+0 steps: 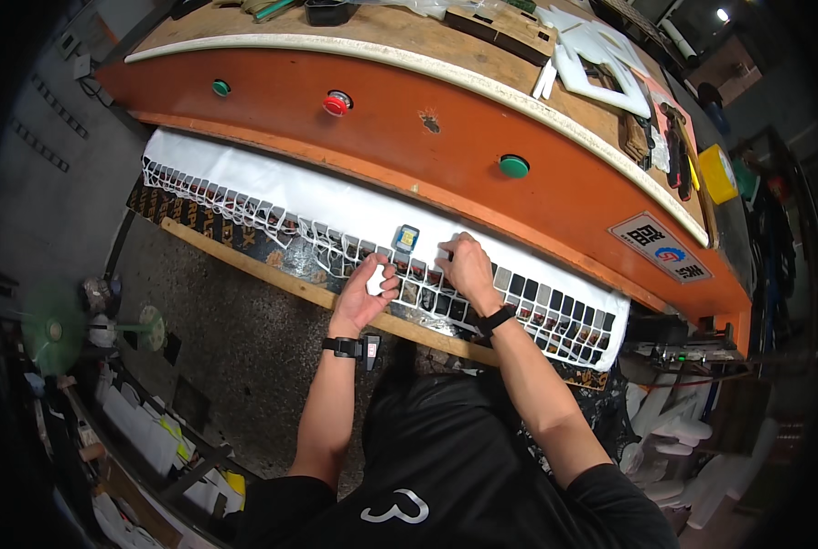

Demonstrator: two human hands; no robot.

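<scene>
My left hand (365, 295) is closed around a small white piece (375, 280) whose kind I cannot make out. It is over the near edge of a long white sheet (336, 206), where a row of rectangular cut-outs forms a white lattice (217, 203). To its right, my right hand (468, 268) bends down onto the sheet, fingers pinched beside the dark cells; whatever they grip is hidden. Between the hands, slightly farther off, lies a small blue and yellow rectangular item (406, 239). Dark and grey rectangles (543, 295) fill cells right of my right hand. Left of my left hand the lattice hangs loose and tangled.
Beyond the sheet stands an orange machine panel (281, 96) with a red button (338, 104) and green buttons (514, 166). White cut pieces (601, 64) and tools rest on its top. A wooden strip (263, 272) runs along the near edge. A green fan (57, 325) stands left.
</scene>
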